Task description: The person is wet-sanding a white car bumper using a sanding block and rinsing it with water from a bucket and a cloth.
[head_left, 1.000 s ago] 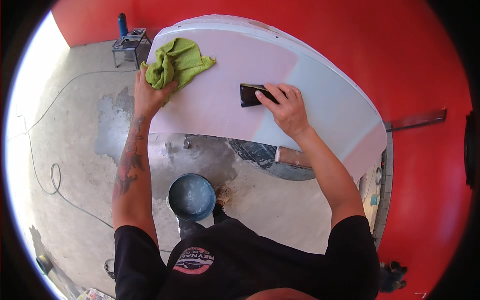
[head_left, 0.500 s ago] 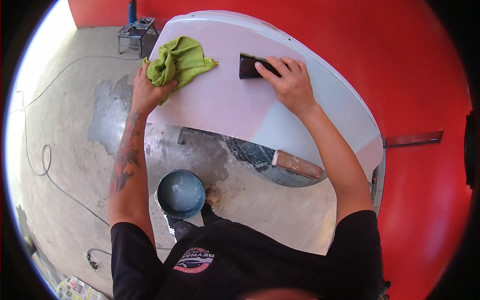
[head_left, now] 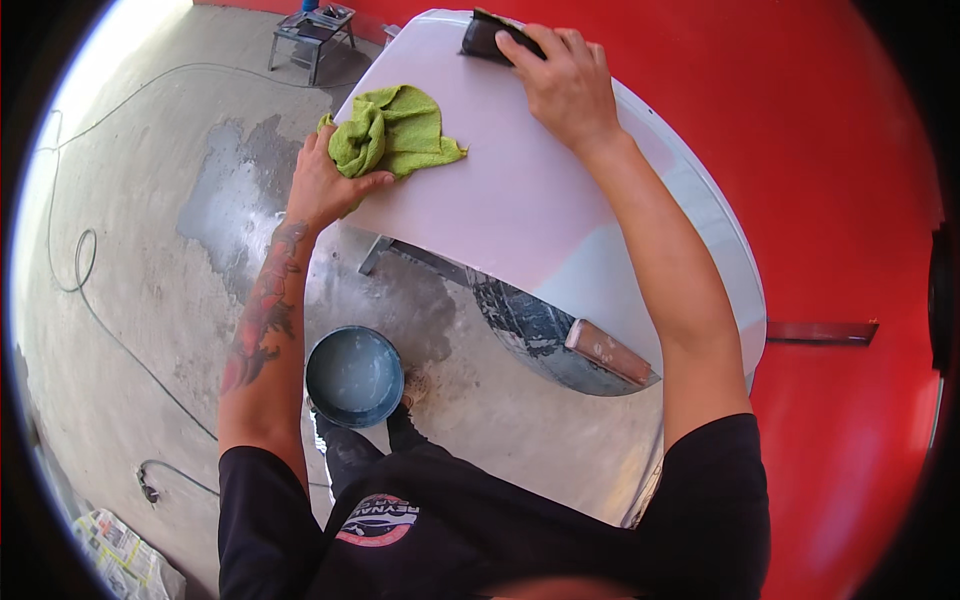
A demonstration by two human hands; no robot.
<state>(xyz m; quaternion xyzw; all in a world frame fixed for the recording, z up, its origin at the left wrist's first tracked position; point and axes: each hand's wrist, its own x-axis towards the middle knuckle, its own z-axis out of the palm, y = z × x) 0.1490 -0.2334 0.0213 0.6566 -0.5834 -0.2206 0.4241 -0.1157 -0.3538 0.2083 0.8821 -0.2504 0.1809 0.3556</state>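
While the person's right hand (head_left: 572,95) stretches out to the far edge of the panel, its thumb and fingers are closed around a black rectangular block (head_left: 488,40), pressed flat at the rim. I see the panel (head_left: 510,190) as a broad, curved, glossy sheet, mostly pinkish white, with pale blue toward the right side. At its left edge, the left hand (head_left: 330,182) is against a crumpled lime-green cloth (head_left: 410,130) that lies on the panel; the thumb shows, but the other fingers are mostly hidden, so I cannot tell whether they are gripping it. Partly under the panel's near edge sits a round, dark, scuffed surface (head_left: 520,325), carrying a reddish-brown oblong block (head_left: 610,352). A round blue-grey bucket (head_left: 350,416) of cloudy liquid stands near the person's feet, on a grey concrete floor (head_left: 110,440) with wet patches. Beyond the left hand, a small grey metal step stool (head_left: 313,33) stands near the glossy red wall (head_left: 820,200), and a thin dark hose (head_left: 140,360) loops across the floor.
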